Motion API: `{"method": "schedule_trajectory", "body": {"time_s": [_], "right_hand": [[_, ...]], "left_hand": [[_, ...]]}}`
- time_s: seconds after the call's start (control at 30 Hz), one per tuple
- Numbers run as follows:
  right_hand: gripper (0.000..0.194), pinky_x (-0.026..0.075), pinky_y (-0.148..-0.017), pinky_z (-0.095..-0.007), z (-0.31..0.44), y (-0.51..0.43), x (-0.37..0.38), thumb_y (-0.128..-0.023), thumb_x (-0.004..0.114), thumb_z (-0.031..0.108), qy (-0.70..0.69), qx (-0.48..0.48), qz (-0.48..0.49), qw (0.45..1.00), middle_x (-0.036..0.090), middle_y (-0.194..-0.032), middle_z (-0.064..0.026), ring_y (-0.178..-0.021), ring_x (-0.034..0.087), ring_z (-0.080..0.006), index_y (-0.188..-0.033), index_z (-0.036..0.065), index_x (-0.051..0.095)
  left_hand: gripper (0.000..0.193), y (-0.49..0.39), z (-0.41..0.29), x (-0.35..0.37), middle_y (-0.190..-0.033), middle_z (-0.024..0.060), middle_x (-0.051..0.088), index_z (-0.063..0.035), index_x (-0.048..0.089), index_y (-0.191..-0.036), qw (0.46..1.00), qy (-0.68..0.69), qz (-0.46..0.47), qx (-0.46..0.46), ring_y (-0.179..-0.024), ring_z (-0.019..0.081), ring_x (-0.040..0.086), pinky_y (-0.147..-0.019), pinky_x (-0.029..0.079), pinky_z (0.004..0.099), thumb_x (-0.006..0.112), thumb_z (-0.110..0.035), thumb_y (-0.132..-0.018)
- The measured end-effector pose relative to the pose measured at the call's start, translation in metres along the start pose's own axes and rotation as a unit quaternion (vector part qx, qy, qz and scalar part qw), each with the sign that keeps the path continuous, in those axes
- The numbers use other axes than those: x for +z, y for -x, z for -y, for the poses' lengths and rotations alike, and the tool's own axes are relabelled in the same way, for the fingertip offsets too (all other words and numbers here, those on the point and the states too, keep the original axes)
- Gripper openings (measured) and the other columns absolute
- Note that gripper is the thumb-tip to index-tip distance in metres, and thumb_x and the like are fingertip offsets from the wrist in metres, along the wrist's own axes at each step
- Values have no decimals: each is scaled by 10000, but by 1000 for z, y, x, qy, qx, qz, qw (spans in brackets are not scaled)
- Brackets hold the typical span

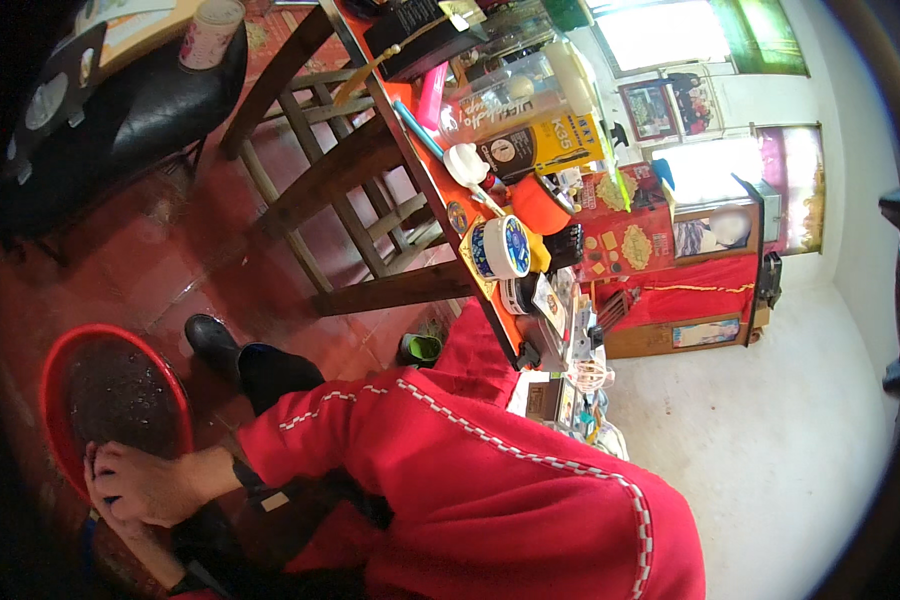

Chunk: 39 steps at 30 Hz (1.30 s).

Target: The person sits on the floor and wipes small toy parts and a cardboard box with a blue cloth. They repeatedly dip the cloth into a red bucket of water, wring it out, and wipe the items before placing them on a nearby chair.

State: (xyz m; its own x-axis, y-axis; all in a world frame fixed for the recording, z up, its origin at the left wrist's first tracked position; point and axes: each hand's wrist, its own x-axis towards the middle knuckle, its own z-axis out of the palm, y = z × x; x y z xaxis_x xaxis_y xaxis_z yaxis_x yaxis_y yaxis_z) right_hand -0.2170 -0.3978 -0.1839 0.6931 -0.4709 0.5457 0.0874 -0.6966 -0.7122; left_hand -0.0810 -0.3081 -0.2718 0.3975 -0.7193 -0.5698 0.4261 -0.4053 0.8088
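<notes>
The picture lies on its side. At the lower left, my left hand (146,484) is closed over my right hand (105,517), which is partly hidden beneath it. Both are at the rim of a red basin (109,330) on the tiled floor. Dark water (124,390) with glints and bubbles stands in the basin. My left arm wears a red sleeve (435,442) with a white checkered trim, and a dark band circles the wrist. Whether my right hand holds anything is hidden. Beside the basin is a black boot or shoe (210,337).
A wooden chair (390,289) stands by a table (439,180) crowded with a clear plastic jar (487,101), a yellow-and-brown box (544,146) and a round lidded tub (506,247). A black padded seat (150,105) carries a tin (211,34). Farther back is a wooden cabinet (637,341).
</notes>
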Motion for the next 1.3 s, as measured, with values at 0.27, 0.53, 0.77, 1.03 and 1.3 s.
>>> {"method": "schedule_trajectory", "body": {"time_s": [0.27,0.53,0.77,1.03,1.3], "right_hand": [[73,333,-879,-520,9,1,-3,-688,725,250,86,-115,164,976,596,-927,-34,-939,502,-299,-724,193,696],[197,318,-869,-497,6,7,-5,-647,755,328,118,-160,257,946,588,-977,-25,-998,495,-308,-808,219,728],[150,317,-833,-499,11,11,-2,-728,693,344,162,-170,318,919,572,-973,-22,-990,494,-293,-815,227,731],[157,319,-821,-501,3,24,9,-803,622,355,189,-186,338,903,573,-1003,-11,-1023,494,-283,-853,255,733],[188,319,-851,-503,1,39,18,-859,565,331,238,-188,409,860,589,-1108,9,-1084,492,-261,-920,281,735]], "left_hand": [[376,-16,-4,-8,-1075,109,502,-78,483,-1252,994,81,74,-21,-1010,227,514,-874,437,346,564,-172,-898],[283,-36,-16,-21,-941,90,571,-51,560,-1171,975,111,187,-53,-894,198,574,-800,469,302,562,-130,-899],[71,-40,-15,-7,-651,3,481,-30,598,-921,989,77,122,-26,-632,130,519,-617,434,243,571,-89,-893],[112,-42,-10,-4,-638,27,501,2,611,-891,991,-14,134,19,-619,137,527,-624,457,262,558,-97,-890],[133,-46,3,-2,-637,26,513,12,621,-866,983,-49,166,63,-594,130,511,-613,455,264,506,-41,-827]]}}
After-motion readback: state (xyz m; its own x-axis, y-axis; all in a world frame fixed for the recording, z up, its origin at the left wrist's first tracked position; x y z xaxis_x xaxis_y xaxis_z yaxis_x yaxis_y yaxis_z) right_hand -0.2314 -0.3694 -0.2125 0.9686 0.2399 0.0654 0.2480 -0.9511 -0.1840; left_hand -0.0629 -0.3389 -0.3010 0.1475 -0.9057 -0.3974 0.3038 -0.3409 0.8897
